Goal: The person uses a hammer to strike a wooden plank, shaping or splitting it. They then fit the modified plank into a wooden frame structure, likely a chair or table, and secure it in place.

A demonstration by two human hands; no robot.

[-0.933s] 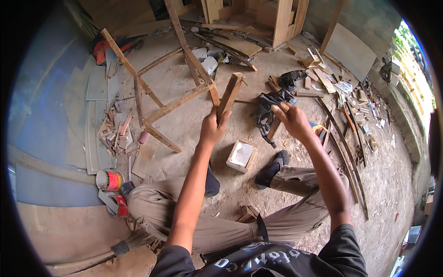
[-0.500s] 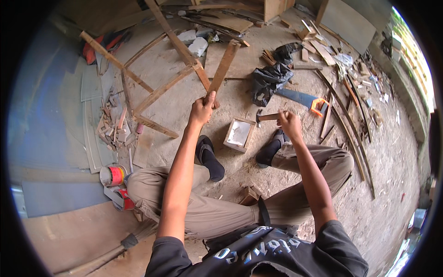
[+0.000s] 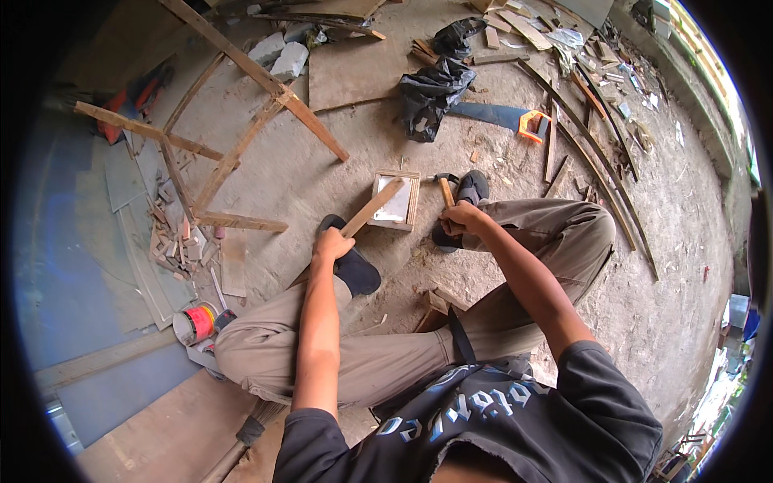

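- Lowered since the earlier frame: stick (image 3: 373, 209), its tip now over or on the box (image 3: 413, 201).
- Left hand (image 3: 332, 244), left of the box, grips the stick; right hand (image 3: 460, 217), right of it, clasps the hammer (image 3: 446, 193).
- Stick seems stiff, light; best held near its end.

Around the middle of the view, a slatted wooden frame (image 3: 239, 155) stands at 10 o'clock, with broken white blocks (image 3: 289, 62) at 11 o'clock beside a flat board (image 3: 354, 74) on the concrete floor (image 3: 660, 322). A crumpled black plastic bag (image 3: 435, 92) lies between 12 and 1 o'clock. Just beside it, at 1 o'clock, is a saw (image 3: 493, 116) with a bluish blade and orange handle. Long dark strips (image 3: 605, 163) curve along 2 o'clock. Small offcuts (image 3: 185, 243) are heaped at 9 o'clock, near a red-labelled tin (image 3: 196, 324) at 8 o'clock. A broom (image 3: 251, 429), bound in black, lies at 7 o'clock.
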